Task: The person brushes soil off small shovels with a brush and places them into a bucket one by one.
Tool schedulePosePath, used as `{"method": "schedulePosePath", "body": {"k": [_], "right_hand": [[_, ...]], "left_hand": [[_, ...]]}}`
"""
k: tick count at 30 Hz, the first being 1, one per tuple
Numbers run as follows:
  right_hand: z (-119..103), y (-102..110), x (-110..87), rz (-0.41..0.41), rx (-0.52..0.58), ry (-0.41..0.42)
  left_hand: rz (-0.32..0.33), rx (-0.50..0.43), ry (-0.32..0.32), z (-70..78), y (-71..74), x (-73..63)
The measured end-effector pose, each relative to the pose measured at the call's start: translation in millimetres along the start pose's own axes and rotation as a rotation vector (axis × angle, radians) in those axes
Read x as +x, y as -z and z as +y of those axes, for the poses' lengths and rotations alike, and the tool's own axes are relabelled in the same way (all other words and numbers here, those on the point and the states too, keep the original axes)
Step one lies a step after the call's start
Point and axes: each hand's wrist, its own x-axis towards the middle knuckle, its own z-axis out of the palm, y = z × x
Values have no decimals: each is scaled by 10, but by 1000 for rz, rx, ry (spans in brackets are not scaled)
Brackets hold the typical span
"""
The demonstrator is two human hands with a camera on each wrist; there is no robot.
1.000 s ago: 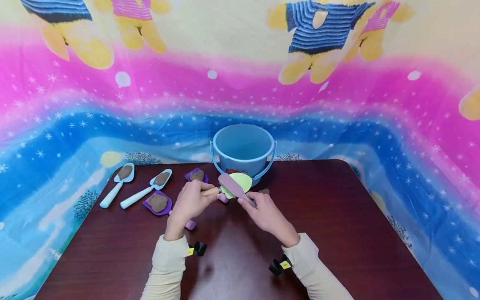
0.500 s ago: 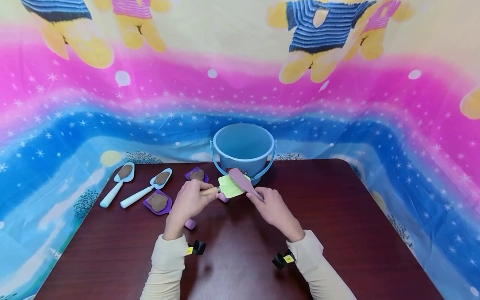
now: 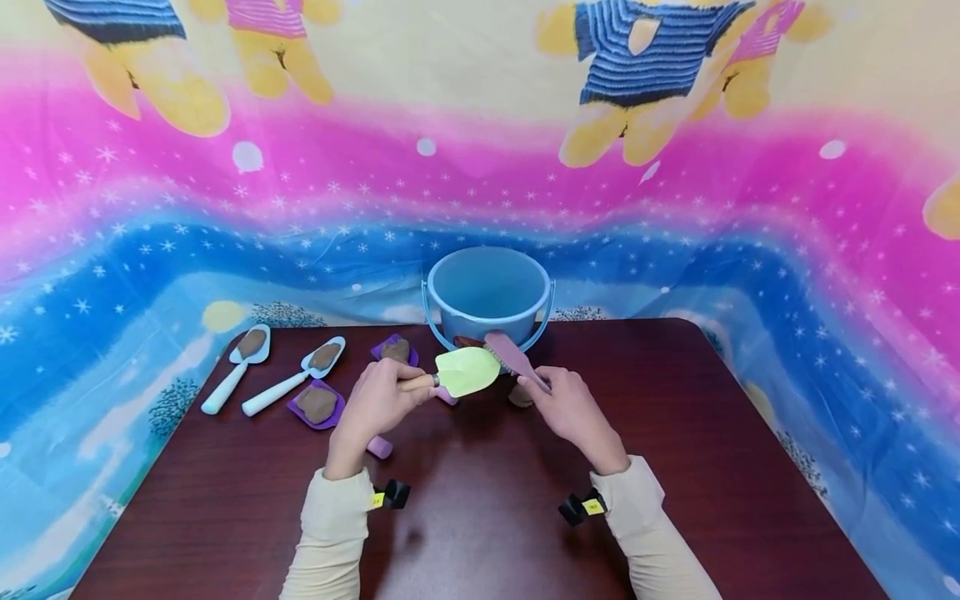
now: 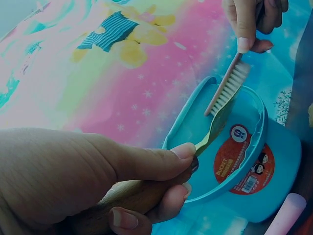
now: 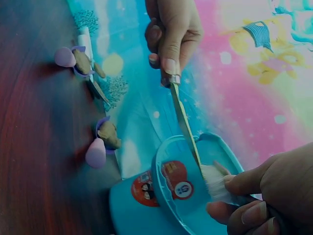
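My left hand [image 3: 378, 400] grips the wooden handle of a small yellow-green shovel [image 3: 468, 372], its blade held out in front of the blue bucket [image 3: 487, 287]. A pink-backed brush [image 3: 516, 358] with pale bristles is pinched in my right hand [image 3: 573, 404]. In the left wrist view the brush [image 4: 229, 87] meets the blade's far edge, bristles against it. The right wrist view has the white bristles [image 5: 215, 183] at the tip of the shovel [image 5: 185, 125]. Both tools are held up above the table.
To the left lie two white-handled scoops [image 3: 236, 367] [image 3: 296, 379] and two purple shovels [image 3: 318, 406] [image 3: 393, 350], each bearing a brown lump. Another brown lump [image 3: 519, 395] rests on the dark table [image 3: 675, 467] by the bucket. A printed cloth [image 3: 480, 192] hangs behind.
The brush has moved rightward along the shovel blade, from near the handle to the tip, with my right hand drawing right. My left hand has stayed nearly in place.
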Motion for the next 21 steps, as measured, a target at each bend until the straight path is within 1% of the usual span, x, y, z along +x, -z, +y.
{"method": "schedulePosePath", "body": {"k": [11,16,21], "right_hand": [[29,140,-21,-23,-20,-76],[9,188,-42,-28,-10,-102],[-19,221,-60,-30,-9,-99]], "left_hand": [[-15,-34,7,-8,17,-11],[-9,-26,20,-24,12,-3],[-24,-29,31,-25,4,5]]}}
